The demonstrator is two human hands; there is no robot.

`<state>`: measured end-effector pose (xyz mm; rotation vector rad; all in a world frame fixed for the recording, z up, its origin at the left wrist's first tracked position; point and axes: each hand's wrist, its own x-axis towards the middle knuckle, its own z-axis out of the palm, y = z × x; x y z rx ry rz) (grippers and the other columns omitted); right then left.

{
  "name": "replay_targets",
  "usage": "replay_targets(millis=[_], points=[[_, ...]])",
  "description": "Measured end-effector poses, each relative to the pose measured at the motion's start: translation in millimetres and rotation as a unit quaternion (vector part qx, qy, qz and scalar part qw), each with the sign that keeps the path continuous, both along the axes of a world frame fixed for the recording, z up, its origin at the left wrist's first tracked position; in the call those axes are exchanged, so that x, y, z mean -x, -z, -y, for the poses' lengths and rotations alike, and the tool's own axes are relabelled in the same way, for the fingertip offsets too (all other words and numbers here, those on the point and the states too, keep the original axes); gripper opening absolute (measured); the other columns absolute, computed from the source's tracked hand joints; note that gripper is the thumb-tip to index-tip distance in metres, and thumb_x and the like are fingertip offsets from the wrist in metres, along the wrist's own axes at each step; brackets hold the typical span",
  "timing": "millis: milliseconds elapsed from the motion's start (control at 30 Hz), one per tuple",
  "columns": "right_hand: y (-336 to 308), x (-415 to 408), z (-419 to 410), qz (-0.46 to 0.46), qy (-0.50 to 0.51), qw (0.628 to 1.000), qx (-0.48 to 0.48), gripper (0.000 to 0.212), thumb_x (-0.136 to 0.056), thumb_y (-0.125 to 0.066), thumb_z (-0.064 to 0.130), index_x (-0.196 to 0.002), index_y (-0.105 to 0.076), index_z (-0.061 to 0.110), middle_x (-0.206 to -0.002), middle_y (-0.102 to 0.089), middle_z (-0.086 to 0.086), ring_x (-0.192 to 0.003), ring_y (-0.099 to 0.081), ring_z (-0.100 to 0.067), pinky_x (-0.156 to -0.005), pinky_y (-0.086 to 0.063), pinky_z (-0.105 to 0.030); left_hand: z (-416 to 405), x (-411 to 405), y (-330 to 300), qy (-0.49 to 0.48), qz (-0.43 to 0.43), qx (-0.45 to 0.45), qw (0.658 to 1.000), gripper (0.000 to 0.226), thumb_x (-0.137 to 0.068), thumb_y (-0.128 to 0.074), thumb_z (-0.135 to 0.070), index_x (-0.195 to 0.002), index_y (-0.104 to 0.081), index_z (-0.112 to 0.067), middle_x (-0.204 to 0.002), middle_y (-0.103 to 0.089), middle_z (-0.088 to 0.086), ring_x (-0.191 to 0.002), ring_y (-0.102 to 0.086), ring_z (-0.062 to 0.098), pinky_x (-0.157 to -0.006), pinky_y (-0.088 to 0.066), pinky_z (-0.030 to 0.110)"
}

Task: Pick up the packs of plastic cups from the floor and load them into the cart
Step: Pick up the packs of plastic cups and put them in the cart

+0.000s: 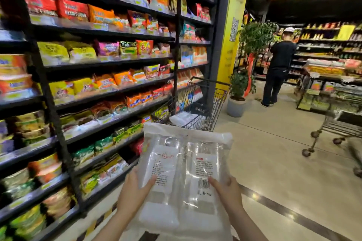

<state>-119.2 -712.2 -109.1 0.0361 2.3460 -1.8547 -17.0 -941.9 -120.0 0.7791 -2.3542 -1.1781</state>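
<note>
Two clear packs of plastic cups [182,164] lie side by side in front of me, lifted off the floor. My left hand [135,191] grips their left edge, thumb on top over a white label. My right hand [225,191] grips the right edge, thumb beside a barcode. Just beyond the packs stands the wire shopping cart [207,101] against the shelving. A white pack [182,118] lies inside its basket.
Tall black shelves [88,84] full of snack and noodle bags run along the left. A yellow pillar [233,25] and potted plants [239,88] stand behind the cart. A person in dark clothes [278,64] stands further down the aisle. A wheeled rack [331,129] sits at right.
</note>
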Motion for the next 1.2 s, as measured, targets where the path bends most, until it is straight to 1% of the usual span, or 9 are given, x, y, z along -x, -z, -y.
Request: replay_targets(millis=[200, 300, 367, 500, 567, 667, 867, 1100, 1200], points=[[-15, 163, 85, 0.033, 0.001, 0.999, 0.014, 0.069, -0.076, -0.075, 0.033, -0.129, -0.042, 0.004, -0.121, -0.056, -0.011, -0.115, -0.053, -0.032, -0.088, -0.044, -0.034, 89, 163, -19, 0.017, 0.0, 0.022, 1.0, 0.077, -0.075, -0.06, -0.062, -0.134, -0.042, -0.016, -0.131, -0.053, 0.004, -0.124, -0.048, 0.025, -0.097, -0.039, 0.037], [-15, 252, 135, 0.034, 0.011, 0.999, 0.011, 0.063, -0.078, -0.073, 0.034, -0.126, -0.043, 0.005, -0.106, -0.055, -0.004, -0.096, -0.055, -0.025, -0.074, -0.041, -0.03, 140, 254, -22, 0.025, -0.001, 0.013, 1.0, 0.074, -0.076, -0.067, -0.05, -0.134, -0.043, -0.011, -0.132, -0.052, 0.007, -0.124, -0.048, 0.026, -0.098, -0.037, 0.036], [-9, 304, 171, 0.036, 0.016, 0.999, 0.009, 0.058, -0.078, -0.073, 0.035, -0.121, -0.046, 0.007, -0.096, -0.056, 0.001, -0.086, -0.055, -0.021, -0.069, -0.044, -0.03, 175, 310, -21, 0.036, 0.003, 0.022, 0.999, 0.077, -0.074, -0.064, -0.056, -0.132, -0.043, -0.01, -0.13, -0.053, 0.007, -0.122, -0.049, 0.026, -0.094, -0.038, 0.033], [14, 395, 248, 0.049, 0.034, 0.998, 0.022, 0.064, -0.072, -0.077, 0.037, -0.124, -0.048, 0.013, -0.115, -0.064, -0.006, -0.102, -0.062, -0.028, -0.092, -0.05, -0.043, 258, 420, 4, 0.05, 0.034, 0.038, 0.997, 0.072, -0.076, -0.064, -0.055, -0.131, -0.044, -0.014, -0.128, -0.056, 0.007, -0.117, -0.052, 0.027, -0.088, -0.041, 0.035], [20, 440, 285, 0.052, 0.049, 0.997, 0.03, 0.063, -0.076, -0.075, 0.031, -0.128, -0.046, 0.011, -0.118, -0.061, -0.006, -0.11, -0.058, -0.03, -0.098, -0.046, -0.039, 299, 474, 12, 0.055, 0.055, 0.036, 0.996, 0.079, -0.072, -0.06, -0.064, -0.131, -0.044, -0.015, -0.129, -0.056, 0.007, -0.116, -0.054, 0.027, -0.088, -0.043, 0.037], [23, 504, 328, 0.061, 0.062, 0.996, 0.024, 0.064, -0.081, -0.072, 0.026, -0.133, -0.041, 0.006, -0.112, -0.055, -0.005, -0.114, -0.054, -0.031, -0.094, -0.041, -0.034, 350, 551, 20, 0.071, 0.077, 0.045, 0.994, 0.073, -0.076, -0.061, -0.059, -0.132, -0.043, -0.015, -0.129, -0.057, 0.008, -0.116, -0.055, 0.03, -0.092, -0.045, 0.038], [43, 623, 382, 0.087, 0.102, 0.991, 0.004, 0.07, -0.082, -0.069, 0.034, -0.137, -0.036, 0.005, -0.135, -0.05, -0.012, -0.122, -0.049, -0.031, -0.102, -0.039, -0.038, 406, 690, 39, 0.104, 0.081, 0.033, 0.991, 0.066, -0.084, -0.063, -0.043, -0.136, -0.041, -0.009, -0.138, -0.05, 0.011, -0.125, -0.048, 0.029, -0.101, -0.039, 0.039], [114, 723, 412, 0.164, 0.14, 0.975, -0.044, 0.081, -0.076, -0.072, 0.041, -0.14, -0.035, 0.01, -0.136, -0.052, -0.01, -0.123, -0.05, -0.032, -0.106, -0.04, -0.045, 435, 807, 112, 0.131, 0.164, 0.01, 0.978, 0.075, -0.082, -0.064, -0.042, -0.139, -0.035, -0.003, -0.143, -0.043, 0.018, -0.132, -0.041, 0.03, -0.108, -0.031, 0.037], [142, 746, 418, 0.211, 0.168, 0.959, -0.086, 0.07, -0.079, -0.071, 0.035, -0.135, -0.042, 0.006, -0.13, -0.056, -0.014, -0.115, -0.054, -0.031, -0.098, -0.043, -0.036, 441, 837, 149, 0.168, 0.202, -0.026, 0.965, 0.082, -0.076, -0.061, -0.058, -0.139, -0.037, -0.011, -0.139, -0.047, 0.011, -0.13, -0.044, 0.027, -0.108, -0.035, 0.038]])
